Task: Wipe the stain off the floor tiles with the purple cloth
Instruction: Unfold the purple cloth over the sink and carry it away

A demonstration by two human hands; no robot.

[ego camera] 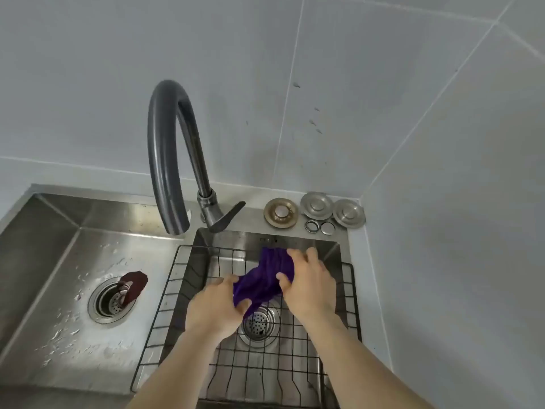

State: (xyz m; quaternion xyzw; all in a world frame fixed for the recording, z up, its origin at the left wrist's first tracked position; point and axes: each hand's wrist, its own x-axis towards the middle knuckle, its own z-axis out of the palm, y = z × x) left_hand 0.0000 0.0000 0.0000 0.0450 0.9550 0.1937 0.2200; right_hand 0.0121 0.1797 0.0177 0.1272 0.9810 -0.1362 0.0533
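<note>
The purple cloth [263, 279] is bunched up and held over the right sink basin, above a black wire rack [188, 278]. My left hand [216, 308] grips its lower left end. My right hand [309, 283] grips its upper right end, fingers curled over the fabric. The cloth stretches between both hands, above the basin's round drain strainer [259, 323]. No floor tiles or stain are in view.
A dark curved faucet [174, 154] arches over the divider, its spout over the left basin [67, 290]. A dark red scrap [134, 286] lies by the left drain. Metal drain plugs [315, 206] and rings sit on the back ledge. Grey tiled walls close in behind and right.
</note>
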